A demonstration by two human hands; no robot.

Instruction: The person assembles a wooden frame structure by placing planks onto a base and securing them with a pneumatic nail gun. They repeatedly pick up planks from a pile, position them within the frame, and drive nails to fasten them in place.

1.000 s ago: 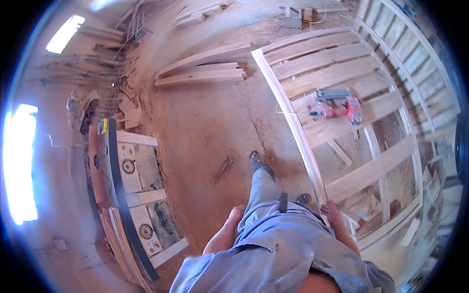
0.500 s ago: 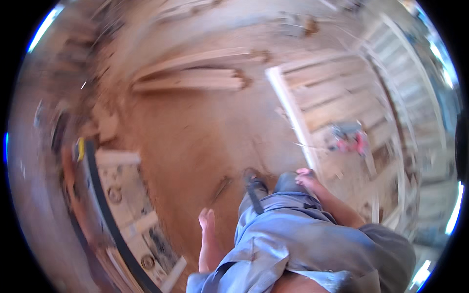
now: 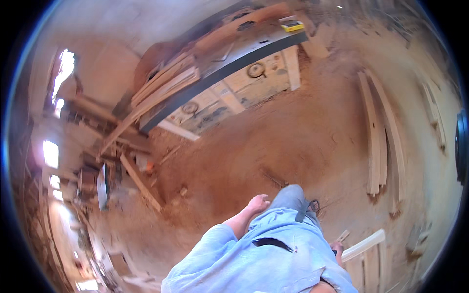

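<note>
My left hand (image 3: 258, 202) hangs beside my thigh with its fingers loosely bent and apart, and no object shows in it. Beneath it is the brown, dusty floor (image 3: 229, 180). On the other side of my body, part of my right hand (image 3: 338, 247) shows past the shirt. A small dark thing lies against it, but its fingers are too hidden to tell a grip. Closest to that hand is a pale slatted wooden frame (image 3: 364, 245).
Ahead stands a long workbench (image 3: 224, 71) with a dark edge, bearing stacked boards (image 3: 168, 80) and a yellow item (image 3: 292, 25). Long timber pieces (image 3: 375, 136) lie on the floor at right. A slanting plank (image 3: 141, 183) and clutter fill the left side.
My view has swung left, so the workbench has gone from the left side to ahead. The slatted frame has shifted to the lower right, and the red-and-grey tool is out of view.
</note>
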